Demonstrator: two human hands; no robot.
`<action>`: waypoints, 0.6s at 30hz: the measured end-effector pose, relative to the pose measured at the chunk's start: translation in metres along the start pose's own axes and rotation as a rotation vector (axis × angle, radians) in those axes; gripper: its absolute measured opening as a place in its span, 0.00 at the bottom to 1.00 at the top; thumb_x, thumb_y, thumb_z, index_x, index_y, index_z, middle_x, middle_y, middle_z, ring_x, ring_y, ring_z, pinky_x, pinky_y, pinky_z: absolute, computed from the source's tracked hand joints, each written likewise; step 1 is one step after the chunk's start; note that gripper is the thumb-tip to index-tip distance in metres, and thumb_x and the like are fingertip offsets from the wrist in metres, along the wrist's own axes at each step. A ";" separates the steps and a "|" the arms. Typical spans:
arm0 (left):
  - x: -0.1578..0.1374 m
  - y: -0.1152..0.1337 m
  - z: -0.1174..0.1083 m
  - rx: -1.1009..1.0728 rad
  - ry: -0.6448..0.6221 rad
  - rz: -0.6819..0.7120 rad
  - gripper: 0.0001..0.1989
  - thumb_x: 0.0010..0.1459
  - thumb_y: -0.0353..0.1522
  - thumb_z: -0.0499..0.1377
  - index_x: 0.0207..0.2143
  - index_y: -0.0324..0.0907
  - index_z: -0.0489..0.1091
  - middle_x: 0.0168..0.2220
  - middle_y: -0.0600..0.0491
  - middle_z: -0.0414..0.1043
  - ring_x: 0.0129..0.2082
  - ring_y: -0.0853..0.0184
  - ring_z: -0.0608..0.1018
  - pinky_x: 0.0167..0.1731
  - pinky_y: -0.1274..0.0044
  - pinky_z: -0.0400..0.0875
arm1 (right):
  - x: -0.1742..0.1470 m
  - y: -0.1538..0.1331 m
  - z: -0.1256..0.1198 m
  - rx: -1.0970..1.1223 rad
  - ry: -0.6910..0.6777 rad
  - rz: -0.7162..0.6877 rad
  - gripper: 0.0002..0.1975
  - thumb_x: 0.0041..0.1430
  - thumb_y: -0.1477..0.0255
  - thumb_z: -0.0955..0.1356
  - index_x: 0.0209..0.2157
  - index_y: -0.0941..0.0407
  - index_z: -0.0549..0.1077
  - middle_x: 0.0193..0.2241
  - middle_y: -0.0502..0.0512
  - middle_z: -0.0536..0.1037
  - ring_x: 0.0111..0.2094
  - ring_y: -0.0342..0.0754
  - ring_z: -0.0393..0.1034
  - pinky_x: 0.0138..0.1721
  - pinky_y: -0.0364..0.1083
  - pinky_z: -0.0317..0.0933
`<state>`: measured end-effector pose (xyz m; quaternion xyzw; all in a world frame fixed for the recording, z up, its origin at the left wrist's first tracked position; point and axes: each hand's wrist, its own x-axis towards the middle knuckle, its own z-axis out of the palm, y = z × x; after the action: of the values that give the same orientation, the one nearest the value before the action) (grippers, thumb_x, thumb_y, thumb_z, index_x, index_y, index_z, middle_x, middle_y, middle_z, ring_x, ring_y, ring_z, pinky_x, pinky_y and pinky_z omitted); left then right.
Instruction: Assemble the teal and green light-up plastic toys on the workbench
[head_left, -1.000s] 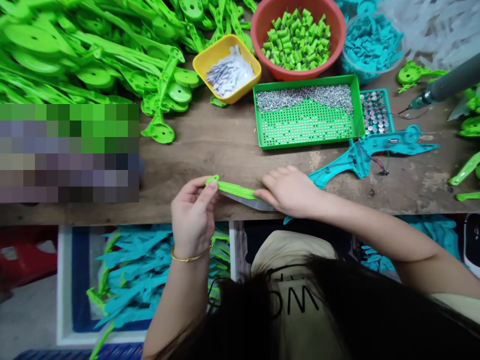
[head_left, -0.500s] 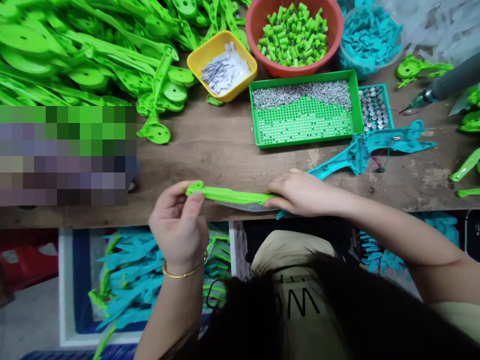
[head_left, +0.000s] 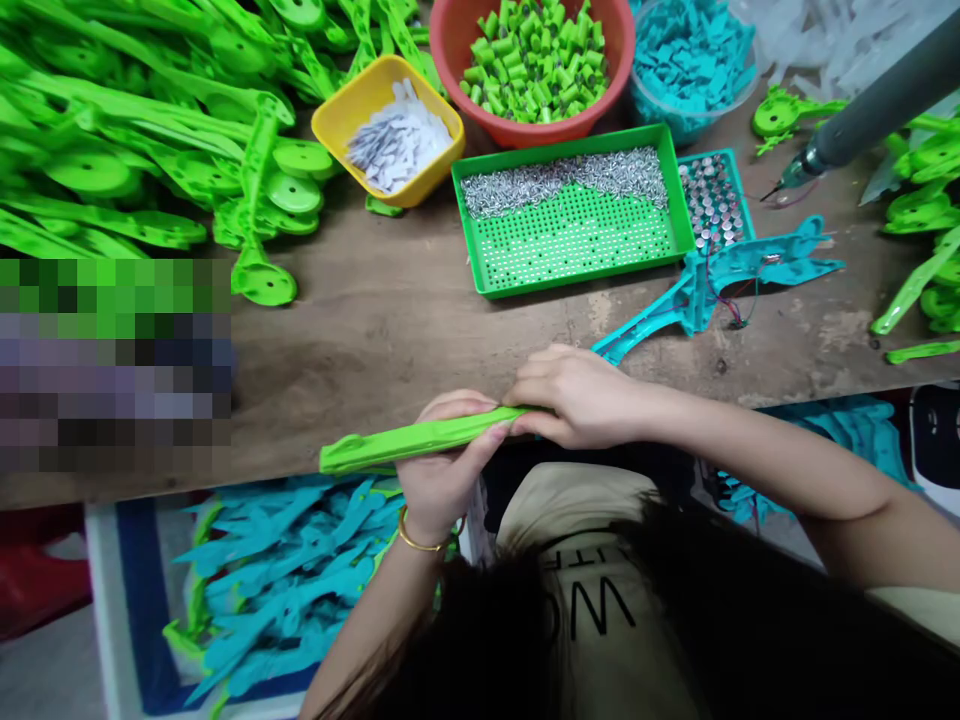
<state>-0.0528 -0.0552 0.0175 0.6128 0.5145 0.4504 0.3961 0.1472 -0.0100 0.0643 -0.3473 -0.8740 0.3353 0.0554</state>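
A long bright green plastic piece [head_left: 397, 442] lies crosswise near the table's front edge, in both hands. My left hand [head_left: 442, 485] is closed around its middle and right part, thumb along the near side. At the right end, my right hand [head_left: 581, 395] pinches the piece, and its fingers hide that tip. Just beyond the right hand, a turquoise plastic part [head_left: 694, 300] with thin wires rests on the wood. Behind it stands a green perforated tray [head_left: 574, 240] with small metal screws heaped along its far side.
Green plastic parts [head_left: 135, 150] pile up at the left. A yellow bowl [head_left: 424, 180], a red bowl [head_left: 536, 130] and a clear tub [head_left: 682, 125] line the back. A powered screwdriver [head_left: 847, 125] hangs at right. Below the edge, a crate [head_left: 139, 600] holds turquoise parts.
My left hand has slid right along the green piece, from its left end to near my right hand. The piece now tilts, its left end lower in view. The camera view has shifted slightly.
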 end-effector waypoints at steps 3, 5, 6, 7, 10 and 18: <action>0.002 0.001 -0.005 0.042 -0.049 0.036 0.07 0.49 0.31 0.68 0.34 0.45 0.75 0.33 0.54 0.76 0.37 0.65 0.77 0.43 0.70 0.73 | -0.007 0.002 -0.003 -0.126 -0.003 0.006 0.19 0.65 0.61 0.64 0.47 0.60 0.74 0.42 0.59 0.78 0.44 0.51 0.69 0.49 0.50 0.54; 0.001 0.001 -0.005 0.046 -0.046 0.038 0.08 0.50 0.32 0.68 0.34 0.45 0.75 0.34 0.54 0.76 0.38 0.65 0.77 0.44 0.70 0.73 | -0.013 0.003 -0.005 -0.220 -0.005 0.033 0.20 0.64 0.59 0.65 0.47 0.60 0.73 0.42 0.61 0.78 0.44 0.53 0.69 0.49 0.52 0.52; 0.001 0.000 -0.004 0.024 -0.033 0.021 0.09 0.50 0.34 0.68 0.35 0.45 0.75 0.35 0.53 0.76 0.39 0.64 0.77 0.45 0.69 0.73 | -0.015 0.004 -0.006 -0.250 -0.008 0.050 0.19 0.63 0.58 0.65 0.45 0.60 0.74 0.41 0.60 0.78 0.43 0.53 0.69 0.48 0.52 0.52; 0.000 -0.001 -0.001 -0.004 -0.024 -0.007 0.11 0.49 0.35 0.69 0.36 0.45 0.75 0.36 0.53 0.76 0.40 0.64 0.77 0.45 0.69 0.73 | -0.017 0.004 -0.006 -0.264 -0.010 0.059 0.18 0.63 0.59 0.65 0.42 0.60 0.75 0.40 0.59 0.78 0.42 0.52 0.69 0.47 0.51 0.52; -0.004 -0.003 0.012 -0.036 -0.038 -0.088 0.16 0.46 0.38 0.70 0.37 0.44 0.74 0.38 0.52 0.75 0.41 0.63 0.78 0.44 0.68 0.74 | -0.020 0.002 -0.005 -0.253 0.024 0.048 0.15 0.63 0.61 0.65 0.40 0.59 0.75 0.37 0.57 0.78 0.39 0.51 0.69 0.44 0.50 0.51; -0.006 -0.002 0.027 -0.008 0.017 -0.009 0.11 0.47 0.32 0.69 0.35 0.45 0.74 0.37 0.54 0.77 0.38 0.65 0.79 0.42 0.70 0.75 | -0.019 0.001 0.001 -0.226 0.151 0.041 0.10 0.61 0.67 0.66 0.37 0.57 0.76 0.33 0.53 0.78 0.37 0.48 0.67 0.54 0.52 0.48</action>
<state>-0.0277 -0.0612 0.0075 0.6050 0.5188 0.4561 0.3959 0.1621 -0.0223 0.0653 -0.3933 -0.8923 0.2086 0.0748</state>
